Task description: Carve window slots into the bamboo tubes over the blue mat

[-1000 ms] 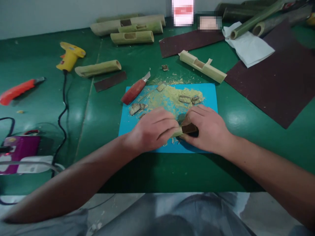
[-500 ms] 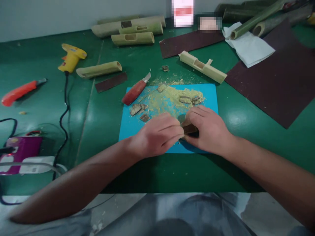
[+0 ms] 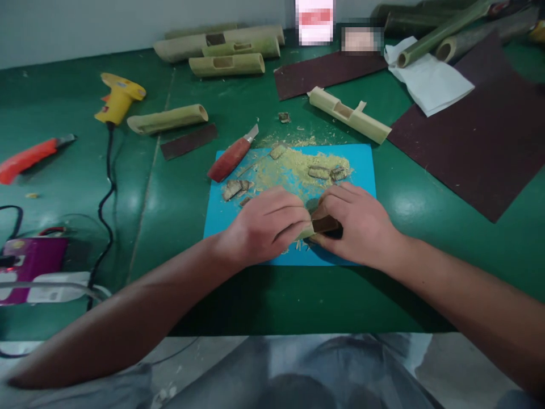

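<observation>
Over the blue mat (image 3: 217, 221), my left hand (image 3: 275, 224) is closed around a small pale bamboo piece (image 3: 305, 230), which is mostly hidden by the fingers. Against its right end, my right hand (image 3: 355, 218) pinches a folded brown strip of sandpaper (image 3: 326, 224). The sandpaper appears to wrap the bamboo's end; the exact contact is hidden by my fingers. Yellowish bamboo dust (image 3: 293, 167) and scraps of crumpled brown sandpaper (image 3: 319, 171) lie on the mat beyond my hands. A red-handled knife (image 3: 232, 159) rests across the mat's upper left corner.
Farther back lie a notched bamboo tube (image 3: 349, 115), another bamboo tube (image 3: 168, 120) and several more by the wall. Large dark sandpaper sheets (image 3: 472, 153) and a white tissue (image 3: 434, 85) are at right. A yellow glue gun (image 3: 119, 99), red cutter (image 3: 32, 161) and purple power box (image 3: 40, 261) stand left.
My left hand has shifted a little left, so a bit of the pale bamboo now shows between my hands. My right hand stays nearly in place. The view has drifted slightly.
</observation>
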`<state>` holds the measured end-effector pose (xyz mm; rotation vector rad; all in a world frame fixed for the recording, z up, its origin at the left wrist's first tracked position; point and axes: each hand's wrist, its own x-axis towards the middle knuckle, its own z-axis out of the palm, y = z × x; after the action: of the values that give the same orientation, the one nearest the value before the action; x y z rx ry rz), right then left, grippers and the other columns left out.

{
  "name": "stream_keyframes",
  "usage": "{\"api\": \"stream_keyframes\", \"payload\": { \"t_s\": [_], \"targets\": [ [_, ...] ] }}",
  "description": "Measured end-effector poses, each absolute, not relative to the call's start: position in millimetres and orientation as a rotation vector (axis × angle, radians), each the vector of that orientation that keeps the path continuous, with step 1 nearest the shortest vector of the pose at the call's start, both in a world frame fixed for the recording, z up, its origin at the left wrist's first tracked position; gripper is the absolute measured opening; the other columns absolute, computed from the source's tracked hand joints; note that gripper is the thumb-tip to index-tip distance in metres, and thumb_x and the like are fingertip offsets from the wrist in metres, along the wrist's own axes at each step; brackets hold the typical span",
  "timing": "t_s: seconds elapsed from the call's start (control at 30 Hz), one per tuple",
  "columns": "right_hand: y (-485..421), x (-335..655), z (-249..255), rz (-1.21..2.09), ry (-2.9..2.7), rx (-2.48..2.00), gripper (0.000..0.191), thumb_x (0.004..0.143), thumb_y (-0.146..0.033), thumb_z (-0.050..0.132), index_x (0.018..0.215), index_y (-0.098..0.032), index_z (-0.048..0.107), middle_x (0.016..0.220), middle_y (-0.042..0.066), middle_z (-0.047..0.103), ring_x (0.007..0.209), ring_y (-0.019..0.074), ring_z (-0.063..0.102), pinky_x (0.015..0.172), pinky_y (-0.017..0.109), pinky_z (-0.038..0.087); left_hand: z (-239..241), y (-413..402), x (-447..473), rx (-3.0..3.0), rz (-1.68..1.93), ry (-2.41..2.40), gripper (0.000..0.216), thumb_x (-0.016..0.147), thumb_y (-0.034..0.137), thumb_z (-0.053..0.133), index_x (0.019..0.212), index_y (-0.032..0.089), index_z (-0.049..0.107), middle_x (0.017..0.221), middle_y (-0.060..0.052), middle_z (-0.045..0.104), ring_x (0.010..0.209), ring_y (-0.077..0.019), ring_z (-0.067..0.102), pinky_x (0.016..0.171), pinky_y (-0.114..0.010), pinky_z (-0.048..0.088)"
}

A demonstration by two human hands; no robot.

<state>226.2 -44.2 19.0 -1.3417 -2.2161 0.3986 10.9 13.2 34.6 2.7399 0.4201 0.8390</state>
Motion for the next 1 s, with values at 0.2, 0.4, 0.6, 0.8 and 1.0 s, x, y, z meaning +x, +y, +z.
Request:
{"api": "stream_keyframes", "payload": {
  "t_s": [0.2,0.4,0.6,0.8,1.0],
  "targets": [
    [-45,225,19,0.398,-2.213,-1.346,0.022,0.086,-0.04,0.073,0.087,-0.021,0.062,0.094,0.007,0.068,0.092,0.0242,0.055,0.075,0.037,0.036,34,14,7,2.776,0.808,0.46,0.017,0.105,0.022,0.055,0.094,0.022,0.068,0.088,-0.003,0.072,0.078,-0.0163,0.063,0.074,-0.032,0.051],
    [-45,227,18,0.403,-2.221,-1.347,0.024,0.087,-0.042,0.073,0.089,-0.021,0.062,0.097,0.007,0.068,0.094,0.0244,0.055,0.076,0.037,0.034,38,12,3,2.729,0.72,0.468,0.014,0.104,0.021,0.057,0.097,0.022,0.068,0.09,-0.003,0.073,0.078,-0.0167,0.065,0.075,-0.032,0.052],
    [-46,226,18,0.383,-2.22,-1.357,0.022,0.09,-0.043,0.068,0.089,-0.022,0.062,0.095,0.007,0.068,0.093,0.0239,0.055,0.075,0.037,0.033,40,11,3,2.708,0.682,0.434,0.016,0.104,0.02,0.055,0.095,0.021,0.067,0.087,-0.003,0.073,0.077,-0.0164,0.065,0.075,-0.031,0.051],
    [-45,225,17,0.339,-2.213,-1.354,0.022,0.088,-0.041,0.071,0.09,-0.021,0.062,0.096,0.007,0.068,0.093,0.0245,0.057,0.074,0.037,0.033,41,12,2,2.714,0.665,0.435,0.016,0.104,0.02,0.053,0.095,0.022,0.067,0.089,-0.003,0.073,0.079,-0.0168,0.067,0.076,-0.032,0.051],
    [-46,226,18,0.351,-2.212,-1.346,0.022,0.087,-0.04,0.074,0.089,-0.021,0.063,0.096,0.007,0.069,0.094,0.0246,0.058,0.074,0.036,0.033,41,12,-1,2.754,0.685,0.466,0.016,0.104,0.019,0.053,0.093,0.021,0.065,0.088,-0.004,0.073,0.078,-0.0169,0.065,0.075,-0.032,0.05]
  ]
}}
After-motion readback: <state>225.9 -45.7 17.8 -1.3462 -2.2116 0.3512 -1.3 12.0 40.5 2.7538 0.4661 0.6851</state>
